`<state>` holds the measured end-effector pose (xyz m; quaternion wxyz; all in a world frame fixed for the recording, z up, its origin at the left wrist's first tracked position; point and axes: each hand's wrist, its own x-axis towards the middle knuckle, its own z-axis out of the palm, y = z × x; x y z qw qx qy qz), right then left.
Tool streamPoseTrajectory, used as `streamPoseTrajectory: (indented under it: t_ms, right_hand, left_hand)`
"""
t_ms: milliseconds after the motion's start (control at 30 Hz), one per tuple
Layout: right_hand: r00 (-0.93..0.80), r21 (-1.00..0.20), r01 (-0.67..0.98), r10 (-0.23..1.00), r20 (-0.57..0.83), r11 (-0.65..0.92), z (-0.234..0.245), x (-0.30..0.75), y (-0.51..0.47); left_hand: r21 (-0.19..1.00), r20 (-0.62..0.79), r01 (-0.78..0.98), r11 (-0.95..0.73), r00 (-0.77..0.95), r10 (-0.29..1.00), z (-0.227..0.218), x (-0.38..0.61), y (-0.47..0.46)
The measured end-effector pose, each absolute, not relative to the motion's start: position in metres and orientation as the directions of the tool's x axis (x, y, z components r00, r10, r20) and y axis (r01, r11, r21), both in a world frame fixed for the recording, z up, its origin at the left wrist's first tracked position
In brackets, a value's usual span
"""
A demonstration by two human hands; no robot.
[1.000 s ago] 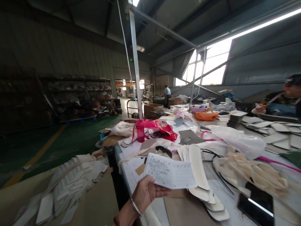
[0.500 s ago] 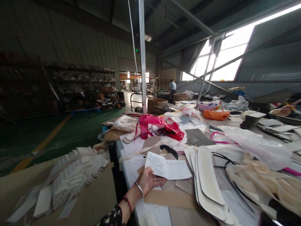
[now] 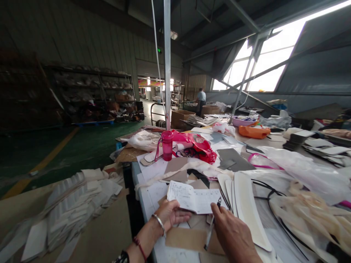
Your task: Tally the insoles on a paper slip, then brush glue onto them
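Note:
An open notebook (image 3: 189, 197) with handwriting on its left page rests in my left hand (image 3: 170, 214), thumb on top at its left edge and fingers beneath. In my right hand (image 3: 233, 232) is a pen (image 3: 211, 230), held between thumb and fingers beside the notebook's right page. Its metal tip points up and away, near the page's right edge. Long white curved panels (image 3: 249, 208) lie stacked just past my right hand. A brown strip of board (image 3: 189, 239) lies on the table below the notebook.
A pink bottle (image 3: 167, 146) stands beside a red plastic bag (image 3: 201, 146). Clear plastic bags (image 3: 298, 175) and a black cord (image 3: 265, 186) lie at right. White pieces (image 3: 82, 208) are heaped low at left. A metal post (image 3: 167, 73) rises behind; a person (image 3: 201, 98) stands far off.
My right hand has come into view from the lower right, holding a pen beside the notebook. My left hand keeps its hold on the notebook. The view has shifted slightly.

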<state>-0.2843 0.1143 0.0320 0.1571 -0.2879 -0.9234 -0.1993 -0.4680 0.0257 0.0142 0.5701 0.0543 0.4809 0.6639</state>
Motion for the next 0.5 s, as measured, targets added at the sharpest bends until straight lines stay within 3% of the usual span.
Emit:
streamPoseTrajectory:
  t_ms: [200,500]
  right_hand:
    - [-0.832,0.297,0.536,0.435,0.345,0.79,0.022,-0.288,0.124]
    - [-0.865,0.181,0.406,0.313,0.392,0.896,0.042,-0.238,0.104]
  left_hand:
    - [0.725,-0.467,-0.686,0.067,-0.417,0.78,0.018,-0.469,0.022]
    - [0.728,-0.441,-0.686,0.004,-0.464,0.768,0.006,-0.474,0.022]
